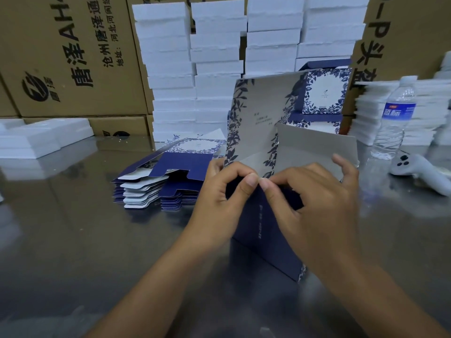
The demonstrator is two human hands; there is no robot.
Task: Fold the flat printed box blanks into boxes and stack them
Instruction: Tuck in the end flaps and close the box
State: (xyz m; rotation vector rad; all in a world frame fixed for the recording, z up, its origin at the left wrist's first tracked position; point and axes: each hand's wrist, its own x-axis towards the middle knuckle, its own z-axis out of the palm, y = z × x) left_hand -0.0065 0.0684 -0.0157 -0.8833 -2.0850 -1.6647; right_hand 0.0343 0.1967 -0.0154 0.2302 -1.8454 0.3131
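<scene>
A half-formed box [263,235], navy outside with blue leaf print and grey inside, stands on the metal table [73,240] in front of me, its printed lid panel raised behind. My left hand [219,198] and my right hand [317,198] both pinch its near top edge, thumbs meeting at the middle. A pile of flat blanks [168,176] lies to the left of the box. Two finished printed boxes [322,93] are stacked behind it.
Tall stacks of white boxes [214,69] stand at the back before brown cartons [68,57]. More white boxes [41,137] lie at far left and right. A water bottle [395,118] and a grey controller [417,172] sit at the right.
</scene>
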